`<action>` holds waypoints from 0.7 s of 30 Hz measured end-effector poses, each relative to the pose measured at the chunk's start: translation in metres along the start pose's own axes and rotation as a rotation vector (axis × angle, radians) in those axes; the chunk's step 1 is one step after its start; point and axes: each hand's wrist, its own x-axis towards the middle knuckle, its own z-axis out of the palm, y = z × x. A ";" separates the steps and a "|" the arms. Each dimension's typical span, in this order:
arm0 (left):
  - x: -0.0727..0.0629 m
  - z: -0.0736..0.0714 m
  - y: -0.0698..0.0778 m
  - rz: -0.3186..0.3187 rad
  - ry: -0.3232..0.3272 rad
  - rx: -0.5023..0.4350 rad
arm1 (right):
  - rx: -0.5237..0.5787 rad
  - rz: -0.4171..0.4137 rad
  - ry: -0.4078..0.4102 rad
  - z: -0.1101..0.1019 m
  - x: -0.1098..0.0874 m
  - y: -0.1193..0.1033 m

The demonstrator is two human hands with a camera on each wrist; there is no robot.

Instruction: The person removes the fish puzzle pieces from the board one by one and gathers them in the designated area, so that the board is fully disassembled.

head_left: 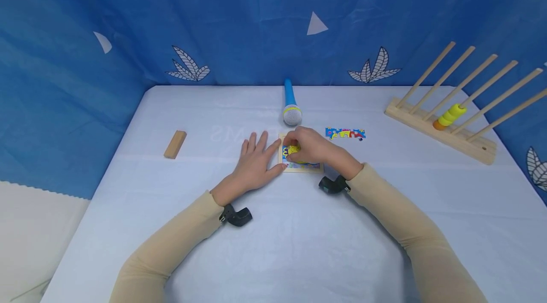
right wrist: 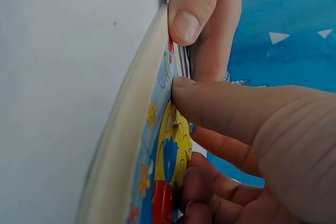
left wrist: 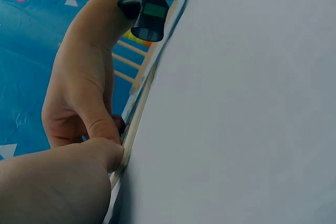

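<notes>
A small wooden-framed jigsaw puzzle (head_left: 304, 168) with a bright cartoon picture lies on the table between the hands. My right hand (head_left: 311, 145) is over it, thumb and curled fingers pinching a yellow puzzle piece (right wrist: 181, 142) at the picture's surface. Flat on the table to the left, my left hand (head_left: 255, 163) has its fingers spread, and its thumb (right wrist: 187, 24) rests on the frame's edge. A strip of joined puzzle pieces (head_left: 345, 134) lies just beyond the right hand. Part of the picture is hidden under the right hand.
A blue toy microphone (head_left: 292, 103) lies behind the puzzle. At the left is a small wooden block (head_left: 175, 145). On the right stands a wooden peg rack (head_left: 440, 131) with yellow and orange beads (head_left: 450, 115) on one peg. A blue patterned curtain (head_left: 256, 23) hangs behind the table.
</notes>
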 end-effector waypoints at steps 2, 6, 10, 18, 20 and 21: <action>0.000 0.000 0.000 -0.003 -0.002 0.000 | 0.001 0.003 0.000 0.000 0.000 -0.001; 0.000 -0.001 0.001 -0.009 -0.007 0.000 | 0.001 0.016 -0.003 0.001 0.000 -0.001; 0.000 0.000 0.001 -0.009 -0.003 -0.001 | 0.003 0.016 0.004 0.001 0.000 -0.001; 0.001 0.000 0.000 -0.008 -0.001 -0.007 | 0.020 -0.009 0.041 0.001 -0.003 -0.005; 0.000 0.000 0.000 -0.009 -0.004 -0.005 | 0.024 -0.020 0.047 0.002 -0.003 -0.006; 0.000 -0.001 0.000 -0.010 -0.006 -0.004 | 0.024 -0.026 0.049 0.002 -0.004 -0.006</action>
